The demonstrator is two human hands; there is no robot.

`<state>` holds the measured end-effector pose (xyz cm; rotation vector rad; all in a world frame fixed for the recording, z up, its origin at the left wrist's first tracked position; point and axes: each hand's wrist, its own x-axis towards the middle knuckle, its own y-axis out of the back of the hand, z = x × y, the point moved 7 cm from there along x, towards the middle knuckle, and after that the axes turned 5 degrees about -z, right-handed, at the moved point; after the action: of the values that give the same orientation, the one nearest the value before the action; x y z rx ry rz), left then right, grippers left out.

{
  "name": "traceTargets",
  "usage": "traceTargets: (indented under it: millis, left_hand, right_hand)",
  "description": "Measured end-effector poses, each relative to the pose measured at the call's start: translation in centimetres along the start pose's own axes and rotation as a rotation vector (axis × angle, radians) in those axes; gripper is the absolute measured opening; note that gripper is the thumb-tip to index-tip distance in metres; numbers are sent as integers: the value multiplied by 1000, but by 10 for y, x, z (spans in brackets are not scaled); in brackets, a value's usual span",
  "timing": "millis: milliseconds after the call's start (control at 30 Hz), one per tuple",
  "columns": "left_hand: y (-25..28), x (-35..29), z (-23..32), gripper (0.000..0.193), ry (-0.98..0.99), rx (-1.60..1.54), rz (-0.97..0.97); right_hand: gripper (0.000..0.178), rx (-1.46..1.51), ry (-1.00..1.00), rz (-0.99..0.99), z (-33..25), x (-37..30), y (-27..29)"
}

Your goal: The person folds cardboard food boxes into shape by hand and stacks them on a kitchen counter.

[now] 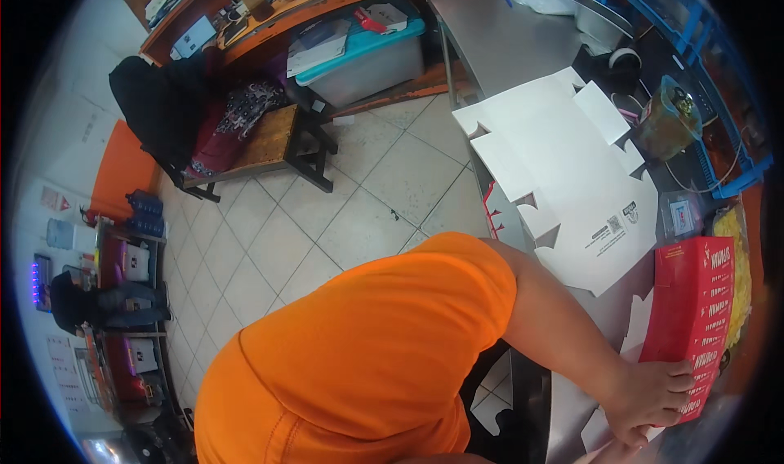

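Note:
My left arm, in an orange sleeve, reaches to the lower right. My left hand (649, 397) is closed over the near end of a stack of red printed cartons (665, 327), its fingers bent across their edge. Several carton edges show side by side along the right of the stack. Of my right hand (625, 453), only a strip of skin shows at the lower edge, just below the left thumb; its fingers are hidden. White card flaps (637, 325) stick out beside the stack. A large unfolded white carton sheet (572, 178) with notched edges lies farther along the metal table.
The metal table (510, 35) runs to the back. Along its right stand a blue rack (694, 23), a plastic tub (670, 121), a bowl (600, 23) and yellow packets (731, 252). A wooden bench (269, 142) with a person in dark clothing and a lidded storage box (363, 64) are at back left.

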<state>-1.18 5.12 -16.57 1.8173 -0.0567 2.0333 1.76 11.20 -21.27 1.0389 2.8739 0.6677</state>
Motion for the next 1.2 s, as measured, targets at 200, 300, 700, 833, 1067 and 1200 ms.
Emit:
traceTargets:
  millis: [200,300,700,833,1067,1200]
  left_hand:
    - [2,3,-1,39,-3,-211,-122]
    - [27,9,-12,31,166,-162,-296]
    - [26,20,-6,53,117,107,-410]
    - [29,26,-3,53,95,140,-445]
    - [27,32,-2,52,91,151,-500]
    - [32,33,-7,57,96,181,-546]
  right_hand:
    - [55,111,-94,139,9,13,51]
    - [54,358,-223,246,34,31,82]
    - [59,-64,249,573,-35,0,82]
    - [65,176,193,487,0,16,90]
    - [66,280,169,404,32,43,96]
    - [60,246,184,396,42,52,103]
